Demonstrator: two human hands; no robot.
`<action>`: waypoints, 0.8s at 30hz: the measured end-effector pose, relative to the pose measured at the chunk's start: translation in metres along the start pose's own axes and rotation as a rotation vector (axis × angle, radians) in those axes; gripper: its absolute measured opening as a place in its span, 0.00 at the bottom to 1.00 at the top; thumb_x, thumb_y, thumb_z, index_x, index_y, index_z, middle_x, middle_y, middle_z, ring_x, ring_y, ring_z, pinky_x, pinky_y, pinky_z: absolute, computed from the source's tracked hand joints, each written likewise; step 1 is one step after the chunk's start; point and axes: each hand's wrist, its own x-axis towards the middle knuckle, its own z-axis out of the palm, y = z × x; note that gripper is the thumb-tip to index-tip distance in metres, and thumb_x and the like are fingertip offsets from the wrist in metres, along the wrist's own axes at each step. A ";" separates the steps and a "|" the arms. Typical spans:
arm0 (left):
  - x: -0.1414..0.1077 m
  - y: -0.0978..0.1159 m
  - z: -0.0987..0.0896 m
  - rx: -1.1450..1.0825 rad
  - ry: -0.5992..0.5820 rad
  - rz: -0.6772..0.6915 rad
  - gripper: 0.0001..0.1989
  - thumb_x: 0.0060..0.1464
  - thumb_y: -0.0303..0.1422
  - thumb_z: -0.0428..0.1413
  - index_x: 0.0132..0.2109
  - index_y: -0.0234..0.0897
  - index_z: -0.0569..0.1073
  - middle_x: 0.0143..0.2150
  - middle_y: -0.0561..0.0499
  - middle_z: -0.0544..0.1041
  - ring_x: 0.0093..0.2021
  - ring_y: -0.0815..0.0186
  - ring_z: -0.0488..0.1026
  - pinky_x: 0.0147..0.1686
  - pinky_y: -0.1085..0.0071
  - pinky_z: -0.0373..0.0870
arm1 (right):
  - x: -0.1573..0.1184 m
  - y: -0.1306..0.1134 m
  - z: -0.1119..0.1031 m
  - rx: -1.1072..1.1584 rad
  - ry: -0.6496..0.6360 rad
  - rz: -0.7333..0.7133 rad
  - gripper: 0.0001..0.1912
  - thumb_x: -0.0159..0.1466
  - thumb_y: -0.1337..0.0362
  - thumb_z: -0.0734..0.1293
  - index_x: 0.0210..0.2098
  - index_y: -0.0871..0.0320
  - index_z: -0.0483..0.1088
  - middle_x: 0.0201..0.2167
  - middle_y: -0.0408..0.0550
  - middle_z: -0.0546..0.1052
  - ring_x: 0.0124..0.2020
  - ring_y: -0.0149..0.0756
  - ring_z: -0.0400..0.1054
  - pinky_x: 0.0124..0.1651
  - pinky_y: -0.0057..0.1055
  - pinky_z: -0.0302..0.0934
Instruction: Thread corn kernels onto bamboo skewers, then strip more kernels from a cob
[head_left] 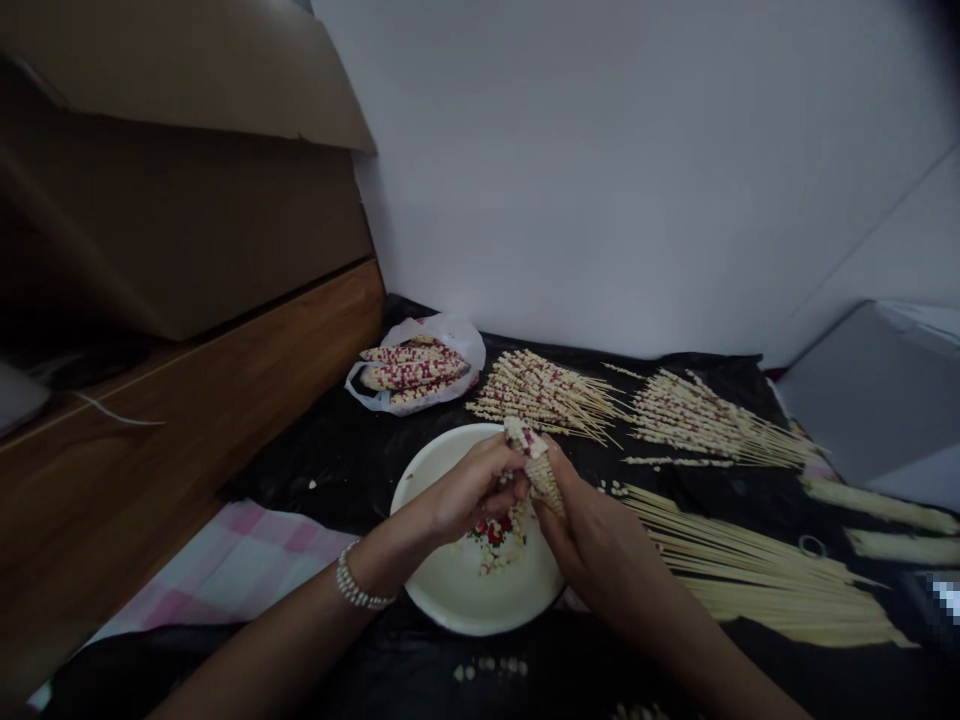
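Over a white basin [439, 590], a corn cob [541, 475] is gripped in my right hand [581, 515], its fingers wrapped round it. Most of the cob is stripped bare; white and purple kernels remain at its upper end. My left hand [480, 490], with a beaded bracelet at the wrist, has its fingers curled and pressed against the cob's left side. Whether loose kernels lie inside those fingers is hidden. Loose kernels [502, 560] lie in the bottom of the basin, over a red printed pattern.
Behind the basin, a plastic bag [472, 345] holds several speckled cobs [412, 375]. Two piles of kernel-threaded skewers [547, 390] [690, 415] lie along the wall. Bare sticks [765, 570] and stripped cobs [885, 505] are at right. A cardboard box [187, 220] stands left.
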 end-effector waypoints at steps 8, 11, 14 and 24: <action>0.000 -0.003 0.005 0.166 0.090 0.064 0.05 0.50 0.29 0.47 0.27 0.38 0.59 0.20 0.58 0.60 0.17 0.75 0.51 0.16 0.76 0.44 | 0.000 -0.007 0.000 -0.075 -0.070 0.052 0.32 0.65 0.65 0.53 0.67 0.64 0.41 0.55 0.64 0.69 0.45 0.48 0.72 0.43 0.43 0.66; 0.001 -0.005 0.004 0.144 0.102 0.043 0.03 0.46 0.27 0.46 0.27 0.38 0.59 0.20 0.58 0.59 0.16 0.75 0.50 0.15 0.76 0.43 | 0.001 -0.008 -0.001 -0.076 -0.088 0.067 0.33 0.64 0.65 0.54 0.67 0.62 0.40 0.55 0.63 0.69 0.43 0.47 0.73 0.41 0.43 0.67; 0.002 -0.006 0.000 0.073 0.050 0.016 0.02 0.45 0.26 0.47 0.28 0.37 0.60 0.20 0.58 0.60 0.16 0.76 0.48 0.15 0.76 0.40 | 0.002 -0.006 -0.001 -0.073 -0.067 0.066 0.32 0.65 0.64 0.54 0.67 0.62 0.42 0.55 0.63 0.69 0.44 0.47 0.73 0.42 0.42 0.67; 0.000 -0.006 0.007 0.136 0.118 0.048 0.05 0.50 0.30 0.48 0.28 0.38 0.59 0.19 0.59 0.59 0.17 0.76 0.50 0.16 0.77 0.43 | -0.001 -0.006 0.002 -0.124 -0.058 0.050 0.32 0.65 0.64 0.53 0.67 0.63 0.42 0.54 0.64 0.69 0.43 0.46 0.73 0.41 0.40 0.67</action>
